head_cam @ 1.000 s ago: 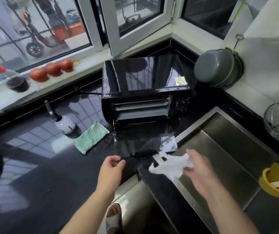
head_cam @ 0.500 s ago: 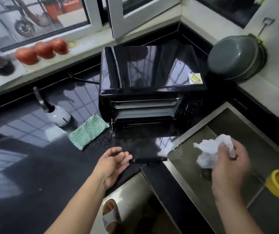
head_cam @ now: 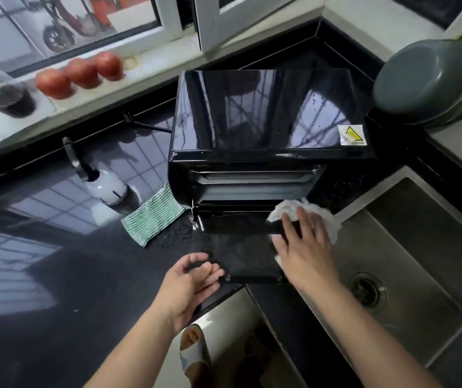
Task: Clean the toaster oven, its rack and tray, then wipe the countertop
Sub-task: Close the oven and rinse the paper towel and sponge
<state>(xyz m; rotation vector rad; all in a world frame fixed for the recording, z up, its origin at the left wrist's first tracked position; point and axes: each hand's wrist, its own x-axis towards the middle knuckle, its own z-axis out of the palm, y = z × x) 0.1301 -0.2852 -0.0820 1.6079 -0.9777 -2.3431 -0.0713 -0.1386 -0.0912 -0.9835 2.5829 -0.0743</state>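
Tissue [head_cam: 305, 212] had moved from over the sink [head_cam: 409, 247] onto the open oven door [head_cam: 238, 247], flat under the right hand [head_cam: 305, 247]; left hand [head_cam: 193, 278], fingers loose, steadied the door's edge, so door-wiping had begun.

Dim window daylight — glossy glare, blurred edges

One sign shows: a small white sticker [head_cam: 352, 134] on the glossy black top of the toaster oven [head_cam: 266, 113], at its front right corner, toward 3 o'clock from the middle of the lid. It bears a yellow warning triangle with a black border and wavy heat lines inside. A line of fine print runs beneath the triangle, too small to read. No other lettering, brand or number can be read.
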